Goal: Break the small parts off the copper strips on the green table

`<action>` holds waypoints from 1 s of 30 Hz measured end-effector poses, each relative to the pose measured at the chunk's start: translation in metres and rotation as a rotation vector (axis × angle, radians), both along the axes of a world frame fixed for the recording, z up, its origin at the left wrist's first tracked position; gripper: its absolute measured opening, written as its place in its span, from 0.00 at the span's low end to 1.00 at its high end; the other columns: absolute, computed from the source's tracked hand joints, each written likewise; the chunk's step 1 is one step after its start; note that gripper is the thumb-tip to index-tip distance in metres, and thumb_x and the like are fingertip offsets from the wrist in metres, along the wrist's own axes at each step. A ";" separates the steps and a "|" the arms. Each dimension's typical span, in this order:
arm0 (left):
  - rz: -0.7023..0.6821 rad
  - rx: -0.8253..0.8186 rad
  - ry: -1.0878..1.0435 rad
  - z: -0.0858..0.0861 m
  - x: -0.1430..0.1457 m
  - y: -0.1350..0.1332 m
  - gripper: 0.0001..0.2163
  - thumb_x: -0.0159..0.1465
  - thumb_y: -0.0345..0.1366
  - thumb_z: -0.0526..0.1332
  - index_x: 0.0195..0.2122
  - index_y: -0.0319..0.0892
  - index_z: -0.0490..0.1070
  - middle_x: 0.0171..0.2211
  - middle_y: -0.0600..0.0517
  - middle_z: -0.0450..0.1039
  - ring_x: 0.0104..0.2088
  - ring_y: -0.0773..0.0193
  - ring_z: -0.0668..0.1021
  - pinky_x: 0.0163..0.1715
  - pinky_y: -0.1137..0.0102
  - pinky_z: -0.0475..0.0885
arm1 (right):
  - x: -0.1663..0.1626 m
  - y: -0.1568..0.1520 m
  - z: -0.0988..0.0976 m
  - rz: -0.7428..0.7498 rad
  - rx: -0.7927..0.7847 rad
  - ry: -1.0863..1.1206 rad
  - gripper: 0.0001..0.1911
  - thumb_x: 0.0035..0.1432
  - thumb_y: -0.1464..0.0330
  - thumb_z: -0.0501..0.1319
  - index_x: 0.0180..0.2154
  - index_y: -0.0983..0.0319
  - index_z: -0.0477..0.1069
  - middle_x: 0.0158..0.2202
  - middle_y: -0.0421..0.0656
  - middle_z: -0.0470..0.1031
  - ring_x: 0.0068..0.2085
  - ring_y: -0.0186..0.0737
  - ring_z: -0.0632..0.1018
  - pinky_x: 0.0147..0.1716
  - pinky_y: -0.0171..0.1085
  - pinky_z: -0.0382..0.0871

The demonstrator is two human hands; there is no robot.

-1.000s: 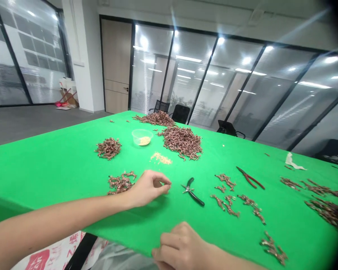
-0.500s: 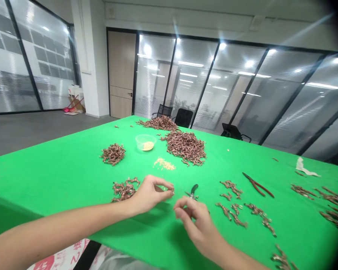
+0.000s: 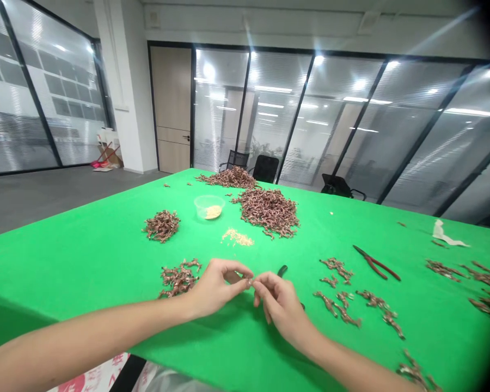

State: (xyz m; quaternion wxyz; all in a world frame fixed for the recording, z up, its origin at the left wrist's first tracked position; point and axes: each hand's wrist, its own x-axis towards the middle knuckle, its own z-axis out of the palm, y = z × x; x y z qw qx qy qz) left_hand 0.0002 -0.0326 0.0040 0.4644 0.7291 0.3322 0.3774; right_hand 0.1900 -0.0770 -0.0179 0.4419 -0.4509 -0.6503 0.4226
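Observation:
My left hand rests on the green tablecloth with thumb and forefinger pinched on a tiny metal piece. My right hand has come up beside it, its fingertips pinched and touching the same small piece. Just left of my left hand lies a small heap of copper-brown parts. Black-handled pliers lie behind my right hand, mostly hidden by it.
A large heap of brown parts, a second one further back and a smaller heap lie on the far table. A clear plastic cup and loose gold bits sit between them. Red-handled pliers and scattered parts lie right.
My right hand rose from the near table edge and moved forward and left until its fingertips met my left hand's pinch. My left hand stayed in place.

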 end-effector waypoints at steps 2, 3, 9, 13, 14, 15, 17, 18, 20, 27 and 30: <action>-0.001 0.063 0.069 0.001 -0.001 -0.001 0.16 0.63 0.45 0.66 0.43 0.37 0.81 0.35 0.45 0.83 0.35 0.59 0.81 0.37 0.69 0.75 | 0.002 0.002 -0.003 -0.003 -0.050 0.045 0.21 0.65 0.51 0.59 0.37 0.64 0.68 0.23 0.36 0.72 0.15 0.25 0.63 0.13 0.28 0.52; -0.013 0.095 0.087 0.002 -0.002 -0.002 0.15 0.64 0.44 0.64 0.43 0.37 0.81 0.35 0.46 0.83 0.35 0.59 0.81 0.37 0.70 0.75 | 0.003 0.003 -0.004 -0.001 -0.066 0.064 0.22 0.64 0.50 0.60 0.36 0.64 0.68 0.23 0.36 0.72 0.14 0.25 0.62 0.13 0.27 0.51; -0.105 0.362 0.210 -0.001 -0.004 -0.001 0.11 0.67 0.36 0.59 0.42 0.38 0.79 0.34 0.47 0.82 0.33 0.63 0.80 0.37 0.72 0.73 | 0.006 0.007 -0.003 0.052 -0.139 0.091 0.25 0.59 0.47 0.63 0.35 0.64 0.70 0.21 0.36 0.71 0.13 0.25 0.62 0.12 0.27 0.51; -0.113 0.459 0.289 -0.005 -0.006 0.005 0.09 0.66 0.35 0.59 0.41 0.39 0.77 0.33 0.47 0.81 0.32 0.63 0.81 0.36 0.73 0.72 | 0.005 0.008 -0.001 0.063 -0.188 0.093 0.27 0.56 0.45 0.65 0.34 0.65 0.71 0.20 0.36 0.71 0.13 0.25 0.61 0.11 0.27 0.50; -0.117 0.477 0.300 -0.006 -0.007 0.006 0.09 0.66 0.35 0.59 0.41 0.40 0.77 0.33 0.47 0.81 0.32 0.63 0.81 0.36 0.73 0.72 | 0.005 0.008 -0.001 0.063 -0.190 0.094 0.27 0.55 0.45 0.65 0.34 0.65 0.71 0.20 0.36 0.71 0.13 0.25 0.61 0.11 0.27 0.50; -0.118 0.492 0.311 -0.006 -0.007 0.007 0.09 0.67 0.35 0.58 0.41 0.40 0.77 0.33 0.47 0.81 0.33 0.63 0.81 0.36 0.73 0.72 | 0.005 0.008 -0.001 0.061 -0.189 0.093 0.27 0.56 0.45 0.65 0.34 0.65 0.71 0.20 0.36 0.71 0.13 0.25 0.61 0.11 0.27 0.50; -0.115 0.517 0.339 -0.007 -0.007 0.008 0.09 0.67 0.35 0.57 0.42 0.39 0.76 0.34 0.47 0.81 0.34 0.63 0.81 0.37 0.72 0.72 | 0.005 0.008 -0.001 0.059 -0.185 0.083 0.27 0.56 0.45 0.64 0.34 0.65 0.71 0.20 0.36 0.71 0.13 0.25 0.61 0.11 0.27 0.51; -0.113 0.525 0.355 -0.008 -0.007 0.008 0.09 0.68 0.35 0.56 0.42 0.39 0.76 0.35 0.46 0.81 0.34 0.62 0.81 0.37 0.72 0.72 | 0.005 0.007 -0.001 0.056 -0.180 0.077 0.27 0.57 0.45 0.64 0.34 0.65 0.71 0.20 0.36 0.71 0.13 0.25 0.61 0.12 0.27 0.51; -0.104 0.533 0.390 -0.009 -0.006 0.008 0.10 0.69 0.35 0.55 0.42 0.39 0.75 0.36 0.46 0.80 0.35 0.62 0.80 0.38 0.71 0.71 | 0.005 0.006 0.000 0.048 -0.173 0.063 0.26 0.59 0.47 0.63 0.36 0.65 0.71 0.20 0.36 0.71 0.14 0.25 0.62 0.12 0.27 0.52; -0.111 0.531 0.459 -0.013 -0.006 0.008 0.10 0.69 0.34 0.54 0.44 0.42 0.74 0.38 0.47 0.81 0.36 0.62 0.81 0.38 0.71 0.70 | 0.004 -0.002 0.005 -0.007 0.028 -0.120 0.17 0.66 0.57 0.58 0.36 0.64 0.73 0.21 0.37 0.70 0.19 0.30 0.66 0.18 0.30 0.57; -0.106 0.444 0.421 -0.008 -0.005 0.003 0.10 0.68 0.34 0.56 0.44 0.41 0.76 0.38 0.47 0.81 0.37 0.61 0.81 0.39 0.71 0.71 | 0.003 -0.004 0.005 -0.030 0.249 -0.248 0.14 0.67 0.63 0.56 0.34 0.63 0.74 0.21 0.38 0.69 0.22 0.32 0.68 0.23 0.33 0.59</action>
